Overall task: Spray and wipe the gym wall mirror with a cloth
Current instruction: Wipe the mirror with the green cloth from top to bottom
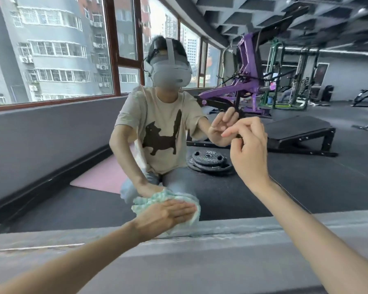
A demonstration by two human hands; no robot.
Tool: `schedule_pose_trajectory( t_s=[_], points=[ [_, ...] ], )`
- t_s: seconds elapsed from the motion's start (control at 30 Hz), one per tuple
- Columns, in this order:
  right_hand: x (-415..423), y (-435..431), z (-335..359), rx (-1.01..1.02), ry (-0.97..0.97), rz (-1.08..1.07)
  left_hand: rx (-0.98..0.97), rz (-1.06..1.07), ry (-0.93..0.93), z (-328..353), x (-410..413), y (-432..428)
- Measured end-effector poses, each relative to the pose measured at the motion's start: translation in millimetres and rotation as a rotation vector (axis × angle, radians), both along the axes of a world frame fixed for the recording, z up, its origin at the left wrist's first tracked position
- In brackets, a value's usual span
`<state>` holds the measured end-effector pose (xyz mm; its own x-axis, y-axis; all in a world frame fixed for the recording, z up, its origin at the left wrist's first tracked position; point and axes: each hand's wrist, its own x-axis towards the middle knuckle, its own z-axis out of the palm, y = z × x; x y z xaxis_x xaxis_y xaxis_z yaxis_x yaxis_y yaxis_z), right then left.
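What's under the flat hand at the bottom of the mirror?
A bunched pale green cloth, which the left hand presses on the mirror. The glass beneath it is hidden.

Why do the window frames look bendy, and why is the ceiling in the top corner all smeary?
In the head view, the wide lens bows the window frames; the ceiling and purple machine are streaked with blur at top right; the cloth under the left hand looks soft too; daylight lights everything evenly, without strong glare.
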<state>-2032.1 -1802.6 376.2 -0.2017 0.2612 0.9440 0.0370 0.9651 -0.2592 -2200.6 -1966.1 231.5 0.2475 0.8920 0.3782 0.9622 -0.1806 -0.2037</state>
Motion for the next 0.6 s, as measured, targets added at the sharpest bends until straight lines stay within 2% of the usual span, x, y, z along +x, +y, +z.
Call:
schedule_pose_trajectory(
  t_s=[0.03, 0.13, 0.17, 0.23, 0.27, 0.4, 0.53, 0.6],
  points=[
    [2, 2, 0, 0.001, 0.0, -0.008, 0.042, -0.006, -0.077, 15, -1, -3],
    [2, 5, 9, -0.048, 0.016, -0.009, 0.272, 0.073, 0.108, 52, -8, -3],
    [1, 6, 10, -0.062, 0.031, -0.016, 0.3, 0.115, 0.088, 50, -6, 0],
    [-1, 4, 6, -0.064, 0.046, -0.039, 0.367, 0.146, -0.086, 16, 7, 9],
    [-2, 4, 2, -0.055, 0.042, -0.046, 0.344, 0.134, -0.085, -7, 13, 14],
    [-1, 3, -21, -0.018, -0.016, -0.036, -0.009, 0.057, 0.139, -90, 17, 28],
    [7, 8, -28, -0.027, -0.086, -0.091, 0.013, 0.042, 0.274, -77, 12, 31],
    [14, 12, -15, -0.085, -0.094, -0.128, 0.148, -0.019, 0.203, -42, 12, 28]
  ],
)
